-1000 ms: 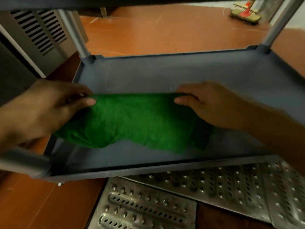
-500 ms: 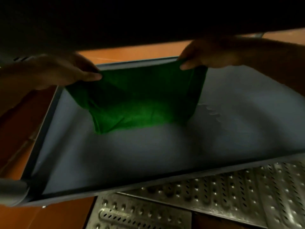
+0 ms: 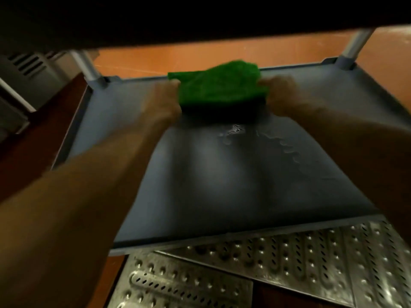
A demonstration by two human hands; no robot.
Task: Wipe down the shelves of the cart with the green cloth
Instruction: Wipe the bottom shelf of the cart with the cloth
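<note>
Cloth carried to the far edge of the shelf

The green cloth (image 3: 219,85), spread wide half a second ago, is now bunched at 12 o'clock on the shelf (image 3: 222,178), with a wet trail left behind. It is clamped between the left hand (image 3: 163,101) and right hand (image 3: 281,92); fingers are blurred.

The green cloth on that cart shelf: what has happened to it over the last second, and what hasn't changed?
The green cloth went from lying spread near the shelf's front edge to bunched up at the far rim, pushed away from the person. Both hands went with it, the left hand and right hand closing in toward each other. A wet streak now shows behind it. Both hands kept their grip; the grey shelf stayed put.
</note>
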